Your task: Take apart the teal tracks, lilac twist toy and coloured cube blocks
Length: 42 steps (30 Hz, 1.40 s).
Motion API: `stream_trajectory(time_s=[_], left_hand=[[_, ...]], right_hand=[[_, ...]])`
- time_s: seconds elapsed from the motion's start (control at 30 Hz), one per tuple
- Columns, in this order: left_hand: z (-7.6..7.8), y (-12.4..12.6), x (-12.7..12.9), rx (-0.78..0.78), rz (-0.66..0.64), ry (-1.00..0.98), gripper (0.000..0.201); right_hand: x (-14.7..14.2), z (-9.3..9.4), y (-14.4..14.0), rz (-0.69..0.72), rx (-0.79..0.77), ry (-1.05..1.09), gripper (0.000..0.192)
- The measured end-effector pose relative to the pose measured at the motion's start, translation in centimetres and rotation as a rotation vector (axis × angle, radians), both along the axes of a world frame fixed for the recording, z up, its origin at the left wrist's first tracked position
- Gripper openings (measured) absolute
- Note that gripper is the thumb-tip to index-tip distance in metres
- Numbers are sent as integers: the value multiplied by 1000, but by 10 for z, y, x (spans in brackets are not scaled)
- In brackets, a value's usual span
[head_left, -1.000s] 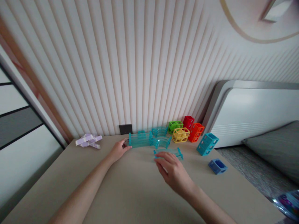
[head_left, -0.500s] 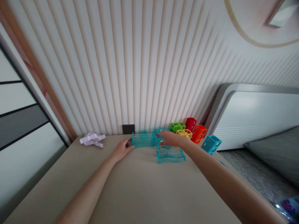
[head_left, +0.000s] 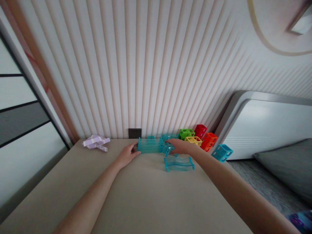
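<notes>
Clearly no readable writing, left hand (head_left: 126, 155) touching straight teal track (head_left: 149, 146), right hand (head_left: 179, 147) loosely gripping curved track (head_left: 167, 148)

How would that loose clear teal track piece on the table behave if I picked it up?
The loose track piece looks like thin moulded plastic, so probably stiff and light. Its flat underside suggests sliding, not rolling. The glossy surface may feel a bit slippery.

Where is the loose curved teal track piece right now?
In the head view, the loose curved teal track piece lies on the table, right of centre, just nearer than the right hand.
</notes>
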<state>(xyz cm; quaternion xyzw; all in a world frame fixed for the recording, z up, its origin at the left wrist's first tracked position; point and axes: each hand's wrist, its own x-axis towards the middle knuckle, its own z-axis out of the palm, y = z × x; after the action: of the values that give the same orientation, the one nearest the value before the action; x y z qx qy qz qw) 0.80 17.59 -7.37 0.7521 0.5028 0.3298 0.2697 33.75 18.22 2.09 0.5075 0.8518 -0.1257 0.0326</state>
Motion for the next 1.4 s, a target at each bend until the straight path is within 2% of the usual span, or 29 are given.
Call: stream_trajectory(time_s=[0.4,0.7,1.03,1.4], left_hand=[[-2,3,-1,-16,-23,-7,50],[-2,2,-1,-15,-11,1,52],[1,-1,-1,6,-5,7,49],[-1,2,-2,2,0,13,51]], right_hand=[[-4,-2,-9,-50,-15,-164,60],[-7,-1,-11,-80,2,-213,70],[-7,-3,-12,-81,19,-235,65],[-4,-5,-12,-89,36,-261,54]])
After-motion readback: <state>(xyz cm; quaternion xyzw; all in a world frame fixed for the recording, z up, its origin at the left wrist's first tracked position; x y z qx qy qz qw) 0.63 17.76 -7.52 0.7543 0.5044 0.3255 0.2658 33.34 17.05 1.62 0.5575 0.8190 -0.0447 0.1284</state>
